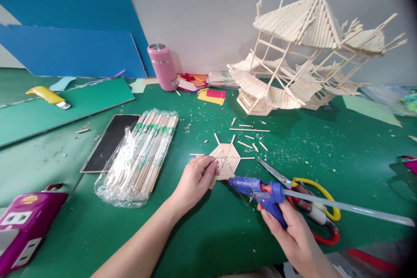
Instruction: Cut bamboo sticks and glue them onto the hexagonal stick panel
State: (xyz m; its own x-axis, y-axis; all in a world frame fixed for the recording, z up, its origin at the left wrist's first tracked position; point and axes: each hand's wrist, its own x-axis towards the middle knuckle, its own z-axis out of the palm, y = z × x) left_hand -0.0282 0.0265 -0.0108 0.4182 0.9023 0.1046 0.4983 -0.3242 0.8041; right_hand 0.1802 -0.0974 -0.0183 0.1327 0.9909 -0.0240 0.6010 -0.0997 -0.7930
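Note:
A small hexagonal panel of wooden sticks [227, 159], with longer sticks poking out from its corners, lies on the green table. My left hand [198, 173] pinches the near left edge of this panel between thumb and fingers. Gripped in my right hand [289, 226] is a blue hot glue gun [257, 189], its nozzle at the panel's near right corner. A long clear glue stick [352, 207] sticks out from the gun's back. Scissors [276, 173] and tools with yellow and red handles lie partly hidden behind the gun.
A stick-built pavilion model [293, 61] stands at the back right. Bagged wooden sticks [143, 152] rest partly on a phone [107, 143]. Around them are a pink flask [163, 67], a yellow cutter [47, 95], a purple power socket [29, 226] and stick offcuts [249, 130].

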